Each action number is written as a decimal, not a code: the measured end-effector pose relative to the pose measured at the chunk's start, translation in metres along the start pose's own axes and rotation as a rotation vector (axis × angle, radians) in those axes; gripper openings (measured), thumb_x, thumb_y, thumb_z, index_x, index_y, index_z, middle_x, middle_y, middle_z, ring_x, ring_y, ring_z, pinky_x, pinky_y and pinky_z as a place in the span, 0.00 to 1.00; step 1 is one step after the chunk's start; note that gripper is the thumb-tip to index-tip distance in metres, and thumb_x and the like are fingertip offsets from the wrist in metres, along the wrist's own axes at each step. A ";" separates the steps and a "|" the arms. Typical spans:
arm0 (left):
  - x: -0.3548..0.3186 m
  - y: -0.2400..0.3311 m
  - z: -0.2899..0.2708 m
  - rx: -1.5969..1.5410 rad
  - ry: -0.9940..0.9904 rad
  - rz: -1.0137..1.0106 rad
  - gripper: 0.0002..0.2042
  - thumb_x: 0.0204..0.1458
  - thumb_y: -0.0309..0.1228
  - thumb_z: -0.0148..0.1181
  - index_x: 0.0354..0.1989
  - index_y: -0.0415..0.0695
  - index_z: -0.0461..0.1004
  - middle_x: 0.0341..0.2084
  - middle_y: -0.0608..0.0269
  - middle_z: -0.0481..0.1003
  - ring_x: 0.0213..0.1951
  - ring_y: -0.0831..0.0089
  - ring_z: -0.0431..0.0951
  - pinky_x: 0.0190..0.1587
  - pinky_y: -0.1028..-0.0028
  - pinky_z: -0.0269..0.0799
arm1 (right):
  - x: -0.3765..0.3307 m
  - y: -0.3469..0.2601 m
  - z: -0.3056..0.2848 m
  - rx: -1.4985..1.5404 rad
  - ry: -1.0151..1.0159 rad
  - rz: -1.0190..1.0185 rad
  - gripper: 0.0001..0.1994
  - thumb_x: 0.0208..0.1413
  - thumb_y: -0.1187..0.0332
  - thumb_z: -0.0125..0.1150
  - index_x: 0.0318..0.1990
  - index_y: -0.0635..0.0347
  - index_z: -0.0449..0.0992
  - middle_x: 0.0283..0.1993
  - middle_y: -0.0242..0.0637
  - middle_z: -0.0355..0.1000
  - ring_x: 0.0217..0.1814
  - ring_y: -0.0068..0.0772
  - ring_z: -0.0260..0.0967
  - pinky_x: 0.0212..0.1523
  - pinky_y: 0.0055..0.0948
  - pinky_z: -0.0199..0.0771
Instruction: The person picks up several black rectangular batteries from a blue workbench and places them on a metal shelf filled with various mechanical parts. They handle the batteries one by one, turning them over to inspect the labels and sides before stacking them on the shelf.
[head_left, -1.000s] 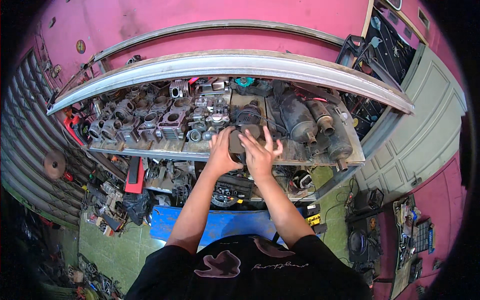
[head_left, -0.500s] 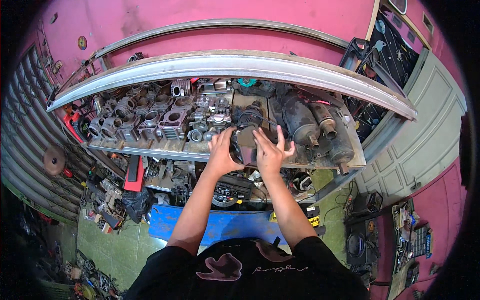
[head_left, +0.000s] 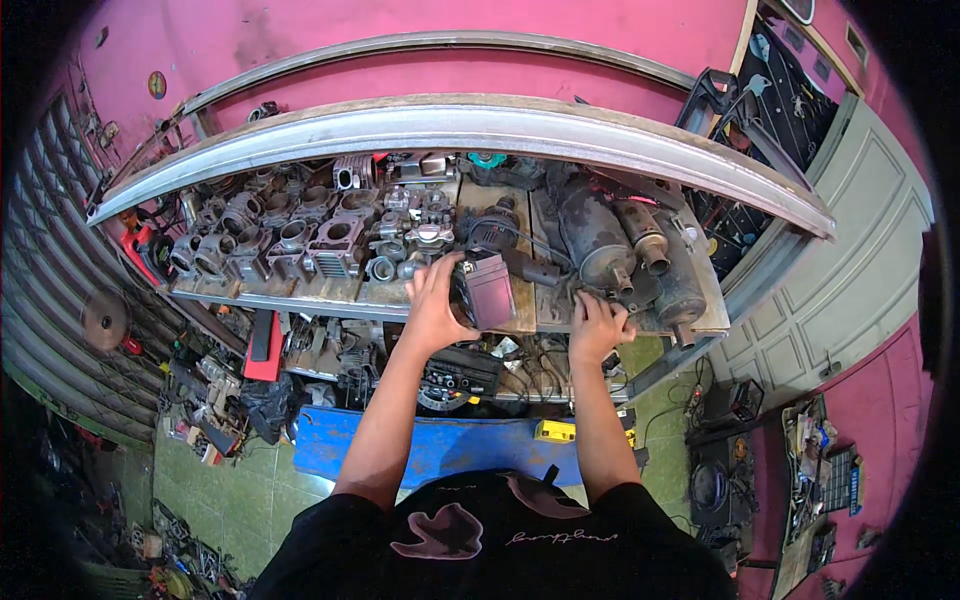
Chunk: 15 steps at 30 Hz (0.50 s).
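Observation:
My left hand point(head_left: 435, 305) grips a box-shaped battery point(head_left: 489, 292), thumb and fingers around its left side. The battery has a dark, purplish case, and a metal terminal shows near its top. It is at the front edge of the wooden shelf point(head_left: 545, 312). To the right, my right hand point(head_left: 598, 330) is at the same edge, just below the rusty mufflers point(head_left: 597, 240). Its fingers are bent and closed; what they hold, if anything, is hidden. Behind the battery lies a dark power tool point(head_left: 493, 230) with a cable.
Several engine cylinders point(head_left: 334, 240) fill the shelf's left side, with carburetors point(head_left: 430, 232) beside them. A metal-fronted upper shelf point(head_left: 460, 125) spans above. Below are a blue bench point(head_left: 400, 440), a yellow box point(head_left: 555, 431) and cluttered parts. A pale door point(head_left: 840, 260) stands at the right.
My right hand has left the battery and moved right to the shelf edge below the mufflers, its fingers now bent. My left hand keeps its grip on the battery, whose front now shows.

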<state>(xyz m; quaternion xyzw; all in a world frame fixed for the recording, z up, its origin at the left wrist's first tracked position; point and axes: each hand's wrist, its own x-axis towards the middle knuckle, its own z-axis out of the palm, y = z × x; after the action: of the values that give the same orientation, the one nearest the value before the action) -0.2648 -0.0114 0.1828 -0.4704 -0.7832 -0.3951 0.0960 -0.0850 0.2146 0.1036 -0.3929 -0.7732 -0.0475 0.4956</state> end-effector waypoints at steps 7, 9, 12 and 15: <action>-0.007 0.002 -0.003 0.027 -0.018 0.006 0.61 0.13 0.35 0.83 0.70 0.51 0.60 0.67 0.58 0.66 0.62 0.49 0.64 0.64 0.51 0.55 | -0.022 -0.020 -0.025 0.039 -0.217 -0.030 0.32 0.55 0.58 0.72 0.68 0.46 0.72 0.53 0.38 0.72 0.56 0.48 0.64 0.58 0.50 0.55; -0.005 0.001 -0.002 0.035 -0.008 0.022 0.61 0.13 0.35 0.84 0.70 0.51 0.61 0.67 0.59 0.66 0.62 0.49 0.64 0.64 0.51 0.56 | -0.001 -0.050 -0.048 0.230 -0.405 -0.197 0.45 0.49 0.58 0.77 0.75 0.45 0.60 0.64 0.38 0.68 0.63 0.52 0.61 0.64 0.53 0.53; -0.009 0.002 0.000 0.015 -0.006 0.054 0.62 0.13 0.36 0.85 0.70 0.51 0.61 0.67 0.59 0.67 0.62 0.50 0.64 0.64 0.52 0.56 | 0.031 -0.065 -0.035 0.373 -0.687 -0.392 0.64 0.36 0.60 0.84 0.81 0.44 0.43 0.81 0.33 0.52 0.72 0.56 0.55 0.71 0.56 0.49; -0.010 -0.005 -0.004 -0.001 0.007 0.137 0.63 0.12 0.38 0.85 0.71 0.51 0.61 0.67 0.60 0.67 0.62 0.50 0.65 0.64 0.53 0.57 | 0.067 -0.081 -0.032 0.451 -0.763 -0.533 0.67 0.29 0.61 0.84 0.81 0.42 0.45 0.83 0.29 0.49 0.75 0.58 0.53 0.71 0.56 0.49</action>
<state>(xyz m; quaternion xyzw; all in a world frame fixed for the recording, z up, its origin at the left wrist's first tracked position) -0.2641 -0.0222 0.1781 -0.5215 -0.7485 -0.3899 0.1252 -0.1281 0.1818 0.1990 -0.0551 -0.9631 0.1426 0.2215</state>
